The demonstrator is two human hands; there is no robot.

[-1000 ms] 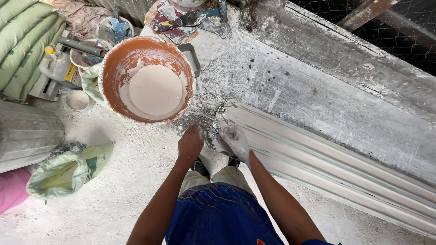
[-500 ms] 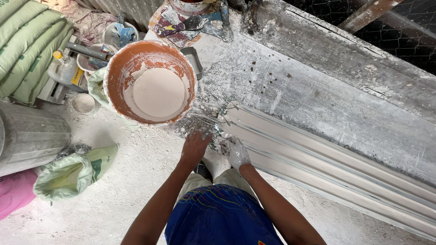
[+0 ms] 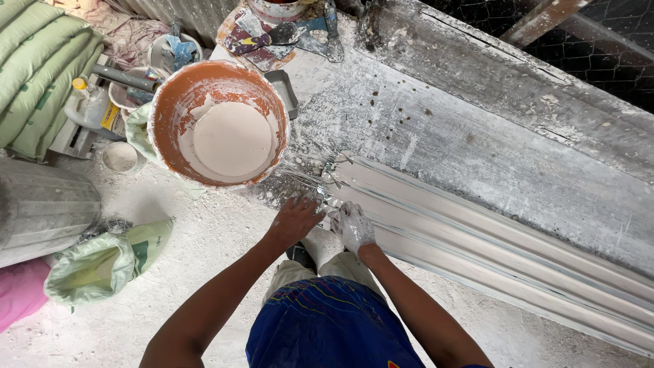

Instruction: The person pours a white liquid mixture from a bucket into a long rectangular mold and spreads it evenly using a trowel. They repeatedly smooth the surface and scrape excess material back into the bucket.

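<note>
My left hand (image 3: 294, 219) rests palm down, fingers spread, on the near edge of the plaster-crusted workbench (image 3: 449, 129), just at the end of a long white moulded plaster strip (image 3: 490, 238). My right hand (image 3: 354, 225), coated in white plaster, presses on the near end of that strip with fingers spread. Wet fibre strands (image 3: 320, 170) stick out from the strip's end. An orange bucket (image 3: 178, 102) holding pale liquid plaster stands on the bench just left of the hands.
Green sacks (image 3: 34, 75) lie stacked at far left; an open sack of powder (image 3: 102, 262) sits on the dusty floor. Bottles, a small bowl (image 3: 120, 156), trowels and a smeared board (image 3: 259, 31) crowd the bench's far end. Wire mesh runs behind the bench.
The view has shifted slightly; both hands have slid a little right along the bench edge onto the end of the strip. The bucket stays put.
</note>
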